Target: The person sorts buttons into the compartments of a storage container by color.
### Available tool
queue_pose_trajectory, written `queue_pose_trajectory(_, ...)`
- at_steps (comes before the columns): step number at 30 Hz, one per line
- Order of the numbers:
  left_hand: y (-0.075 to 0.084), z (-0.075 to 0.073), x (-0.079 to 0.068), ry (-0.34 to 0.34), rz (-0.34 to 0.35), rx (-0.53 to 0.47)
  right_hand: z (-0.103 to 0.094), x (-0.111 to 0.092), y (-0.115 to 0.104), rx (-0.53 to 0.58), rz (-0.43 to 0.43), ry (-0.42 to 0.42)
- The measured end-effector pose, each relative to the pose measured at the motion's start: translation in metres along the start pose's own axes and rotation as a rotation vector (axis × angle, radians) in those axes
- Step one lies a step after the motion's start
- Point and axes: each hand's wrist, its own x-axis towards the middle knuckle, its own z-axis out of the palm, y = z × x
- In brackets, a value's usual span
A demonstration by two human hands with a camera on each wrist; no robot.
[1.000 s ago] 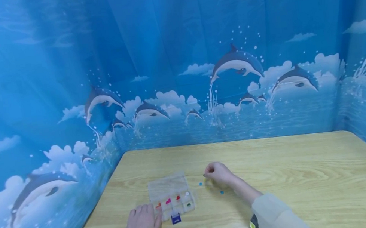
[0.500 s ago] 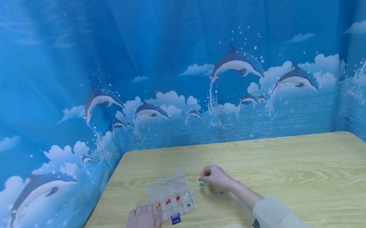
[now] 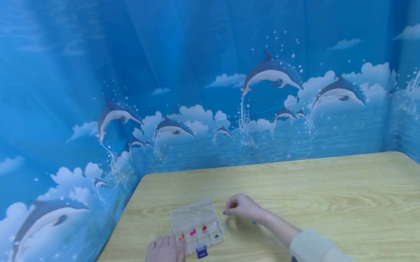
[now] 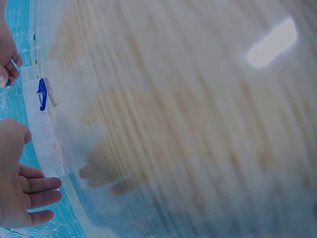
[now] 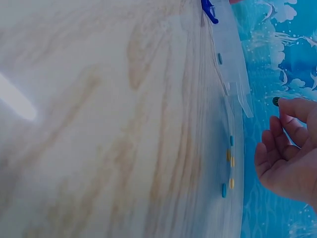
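A clear plastic compartment box (image 3: 203, 243) lies with its see-through lid (image 3: 192, 214) folded back. Small orange, pink, red, white and green pieces sit apart in its compartments. My left hand (image 3: 161, 259) rests at the box's left end, fingers extended and touching it. Just off the box's right side, my right hand (image 3: 245, 207) pinches a small dark green round piece (image 5: 276, 101) between thumb and forefinger. In the right wrist view its other fingers are loosely bent. A blue round piece (image 3: 254, 222) lies on the table by the right wrist.
In the right wrist view several loose pieces lie on the table, among them a blue one (image 5: 224, 190) and a yellow one (image 5: 232, 183). A dark blue latch (image 3: 201, 251) projects from the box's front. A dolphin-print curtain (image 3: 204, 84) borders the wooden table (image 3: 318, 196).
My right hand has moved left and slightly nearer, toward the box, carrying the dark green round piece. The left hand and the box have stayed in place.
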Motion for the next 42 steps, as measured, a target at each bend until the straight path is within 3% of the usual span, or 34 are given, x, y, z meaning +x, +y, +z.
queue_pose_trajectory(13,-0.001,0.001,0.000,-0.023,-0.003,-0.001,0.011,-0.003,-0.005,0.021,-0.005,-0.038)
queue_pose_trajectory(27,-0.002,0.003,-0.002,0.053,0.016,0.001,0.024,-0.004,-0.006,-0.008,-0.006,-0.098)
queue_pose_trajectory(42,-0.002,0.004,-0.001,0.040,0.020,0.000,0.029,-0.004,-0.010,-0.043,-0.017,-0.117)
